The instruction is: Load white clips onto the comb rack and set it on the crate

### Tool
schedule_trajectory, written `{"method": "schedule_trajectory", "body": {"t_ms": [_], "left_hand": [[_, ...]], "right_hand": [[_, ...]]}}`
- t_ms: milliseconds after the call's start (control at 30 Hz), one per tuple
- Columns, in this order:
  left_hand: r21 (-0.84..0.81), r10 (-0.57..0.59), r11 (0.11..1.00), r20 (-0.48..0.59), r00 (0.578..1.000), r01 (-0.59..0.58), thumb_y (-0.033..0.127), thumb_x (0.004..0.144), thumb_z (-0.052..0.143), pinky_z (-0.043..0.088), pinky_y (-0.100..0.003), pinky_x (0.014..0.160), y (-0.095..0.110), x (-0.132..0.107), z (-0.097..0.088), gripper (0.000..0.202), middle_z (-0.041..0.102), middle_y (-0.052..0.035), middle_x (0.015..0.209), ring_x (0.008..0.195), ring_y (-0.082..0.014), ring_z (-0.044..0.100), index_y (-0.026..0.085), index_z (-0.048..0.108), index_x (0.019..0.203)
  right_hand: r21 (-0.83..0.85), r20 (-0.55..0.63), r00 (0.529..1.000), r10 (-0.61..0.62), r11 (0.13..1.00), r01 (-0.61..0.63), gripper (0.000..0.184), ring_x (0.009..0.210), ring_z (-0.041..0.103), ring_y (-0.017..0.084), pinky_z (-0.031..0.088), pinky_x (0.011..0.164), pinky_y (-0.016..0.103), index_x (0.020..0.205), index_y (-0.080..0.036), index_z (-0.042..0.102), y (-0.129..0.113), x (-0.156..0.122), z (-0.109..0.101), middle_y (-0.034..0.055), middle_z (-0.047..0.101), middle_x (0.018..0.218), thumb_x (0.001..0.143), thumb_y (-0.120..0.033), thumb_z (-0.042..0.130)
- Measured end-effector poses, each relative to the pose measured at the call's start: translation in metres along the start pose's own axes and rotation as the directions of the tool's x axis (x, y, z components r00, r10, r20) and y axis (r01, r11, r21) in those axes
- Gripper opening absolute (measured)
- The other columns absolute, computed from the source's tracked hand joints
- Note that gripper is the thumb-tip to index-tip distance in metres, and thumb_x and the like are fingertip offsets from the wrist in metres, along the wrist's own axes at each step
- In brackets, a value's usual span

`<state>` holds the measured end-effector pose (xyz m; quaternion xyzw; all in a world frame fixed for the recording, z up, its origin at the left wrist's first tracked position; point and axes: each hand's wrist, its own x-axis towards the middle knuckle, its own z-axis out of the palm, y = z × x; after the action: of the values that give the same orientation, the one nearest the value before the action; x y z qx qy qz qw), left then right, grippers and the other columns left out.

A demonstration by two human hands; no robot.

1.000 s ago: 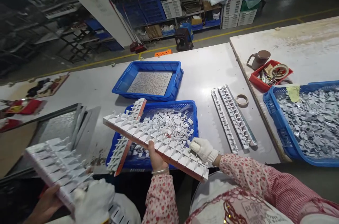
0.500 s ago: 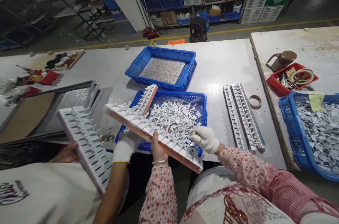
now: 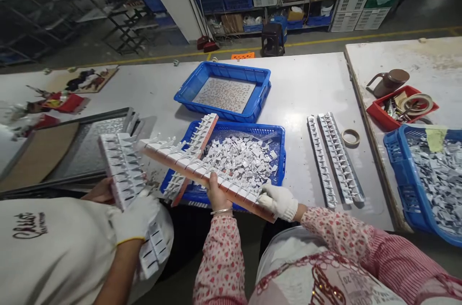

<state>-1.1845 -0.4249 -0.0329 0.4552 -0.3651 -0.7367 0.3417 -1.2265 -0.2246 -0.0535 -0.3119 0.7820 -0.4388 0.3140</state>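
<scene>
My bare left hand (image 3: 217,195) grips a long orange strip (image 3: 202,171) lined with white clips, held slanted over the near blue basket (image 3: 276,170). My gloved right hand (image 3: 279,200) pinches a clip at the strip's near right end. The basket holds a heap of loose white clips (image 3: 241,158). A second clip strip (image 3: 195,156) leans inside the basket's left side.
A co-worker at my left holds a white clip strip (image 3: 124,175) with a gloved hand (image 3: 135,218). A second blue basket (image 3: 224,91) lies behind. Two filled strips (image 3: 335,158) and a tape roll (image 3: 350,137) lie right, near a red tray (image 3: 400,108) and another clip basket (image 3: 429,175).
My right hand slid down to the strip's near end. The co-worker's gloved hand left my basket and went back to their own strip, which moved right.
</scene>
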Motion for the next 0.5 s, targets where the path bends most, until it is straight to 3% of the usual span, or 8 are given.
{"method": "schedule_trajectory", "body": {"t_ms": [133, 267, 367, 433, 500], "left_hand": [[0.026, -0.033, 0.999, -0.079, 0.996, 0.035, 0.039, 0.077, 0.067, 0.053, -0.041, 0.083, 0.004, -0.008, 0.010, 0.044, 0.064, -0.0109, 0.107, 0.092, -0.0235, 0.063, 0.015, 0.060, 0.113], [0.067, -0.034, 0.997, -0.087, 0.996, 0.040, 0.039, 0.080, 0.063, 0.053, -0.039, 0.085, 0.009, -0.010, 0.013, 0.040, 0.064, -0.0092, 0.105, 0.095, -0.0232, 0.063, 0.016, 0.061, 0.113], [0.036, -0.054, 0.998, 0.011, 0.998, 0.054, 0.039, 0.084, 0.057, 0.053, -0.039, 0.088, 0.012, -0.006, 0.010, 0.039, 0.066, -0.0080, 0.101, 0.098, -0.0230, 0.064, 0.018, 0.060, 0.116], [0.022, -0.054, 0.998, 0.025, 0.998, 0.054, 0.039, 0.084, 0.055, 0.052, -0.040, 0.089, 0.011, -0.003, 0.006, 0.039, 0.066, -0.0081, 0.104, 0.098, -0.0229, 0.064, 0.019, 0.060, 0.118], [0.036, -0.040, 0.999, -0.011, 0.999, 0.040, 0.039, 0.083, 0.058, 0.052, -0.040, 0.089, 0.009, 0.000, 0.001, 0.042, 0.065, -0.0079, 0.107, 0.096, -0.0219, 0.065, 0.019, 0.058, 0.120]], "right_hand": [[-0.033, -0.076, 0.997, 0.001, 0.999, -0.004, 0.032, 0.074, 0.058, 0.015, 0.040, 0.067, 0.024, 0.100, -0.024, 0.063, -0.003, 0.000, 0.006, 0.0014, 0.067, 0.083, 0.087, -0.048, 0.047], [0.073, -0.075, 0.996, -0.037, 0.996, 0.042, 0.029, 0.075, 0.057, 0.015, 0.041, 0.070, 0.024, 0.098, -0.024, 0.065, -0.004, 0.003, 0.007, 0.0006, 0.067, 0.082, 0.084, -0.046, 0.053], [0.356, -0.076, 0.986, 0.149, 0.928, -0.113, 0.030, 0.064, 0.052, 0.012, 0.041, 0.060, 0.023, 0.084, -0.019, 0.062, -0.006, 0.007, 0.012, 0.0000, 0.062, 0.072, 0.085, -0.046, 0.050], [0.506, -0.115, 0.946, 0.302, 0.838, -0.206, 0.035, 0.057, 0.046, 0.011, 0.039, 0.053, 0.023, 0.078, -0.017, 0.059, -0.008, 0.011, 0.014, -0.0005, 0.057, 0.065, 0.086, -0.048, 0.046], [0.546, -0.209, 0.919, 0.335, 0.820, -0.175, 0.037, 0.057, 0.045, 0.011, 0.039, 0.054, 0.023, 0.077, -0.017, 0.057, -0.009, 0.018, 0.013, -0.0007, 0.055, 0.065, 0.086, -0.051, 0.045]]}}
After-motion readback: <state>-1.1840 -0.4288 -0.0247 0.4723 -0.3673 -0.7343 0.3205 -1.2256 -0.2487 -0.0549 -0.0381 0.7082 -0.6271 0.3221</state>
